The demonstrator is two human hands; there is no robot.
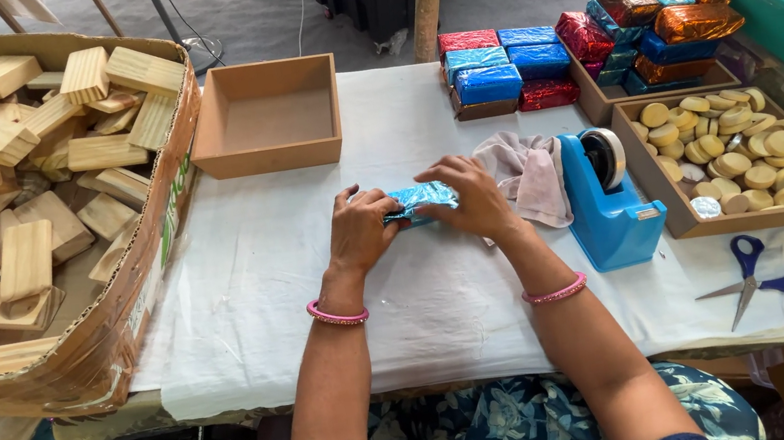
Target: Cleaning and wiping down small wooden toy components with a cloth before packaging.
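Both hands met over a small block half-wrapped in blue foil (422, 199), which lay on the white cloth of the tabletop (247, 269) just left of the blue tape dispenser (608, 200). The left hand (360, 229) pinched the foil's left end, its grip pressed together on the crinkled edge; the right hand (475, 201) lay curled over the right end, its grip closed down on the foil and the block beneath.

To fold such foil well, I judge the flaps wanted pulling taut and creasing flat against the block's hard faces, since thin metallic foil tears at corners and springs back if left loose.

The foil looked glossy and wrinkled. A soft pinkish rag (529, 172) lay bunched against the dispenser's left side. Beyond the dispenser, wrapped blocks in red and blue foil (493, 70) stood stacked, and more in copper, red and blue foil (653, 19) filled a tray behind it. To the dispenser's right, a shallow brown tray held pale round wooden discs (742, 154). Blue-handled scissors (755, 281) lay near the dispenser's right, toward the person. Well left of the dispenser sat an empty square brown tray (267, 115), and farther left a worn cardboard box (103, 359) heaped with pale, smooth rectangular wooden blocks (13, 179), some with round hollows.
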